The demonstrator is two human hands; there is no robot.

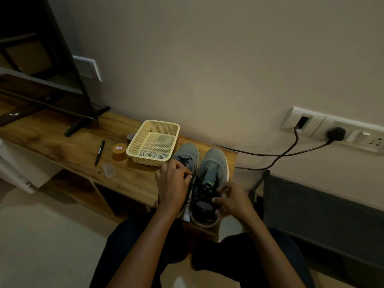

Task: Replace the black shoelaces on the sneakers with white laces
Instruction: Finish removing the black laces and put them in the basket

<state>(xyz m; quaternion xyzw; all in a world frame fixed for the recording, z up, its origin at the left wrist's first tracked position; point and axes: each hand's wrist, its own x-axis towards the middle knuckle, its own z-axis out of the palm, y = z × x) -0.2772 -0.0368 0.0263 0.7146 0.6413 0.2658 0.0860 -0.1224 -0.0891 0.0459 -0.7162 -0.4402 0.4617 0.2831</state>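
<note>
Fig. 1, legible text: none that I can read | orange tub [119, 150], left of the basket [149, 160]: blue-and-white label on its lid, print too small for me to make out | right sneaker [214, 159], tongue: yellow-green lettering, blurred beyond reading | pen [100, 152], left of the tub: pale mark on its barrel, no characters resolved

The light is dim, warm and even, leaving the wall [207, 59] a flat beige with only faint shadows, while the screen [41, 59] at upper left sinks to near black and the pale floor [41, 235] is the brightest low patch. Detail is soft and slightly grainy: the black laces [204, 189] merge with the dark heel of the sneaker [202, 208], and the right hand [232, 200] is smeared by motion blur. Wide-angle distortion tilts and bends the desk [68, 146] and the socket strip [332, 129] towards the frame edges.
</note>
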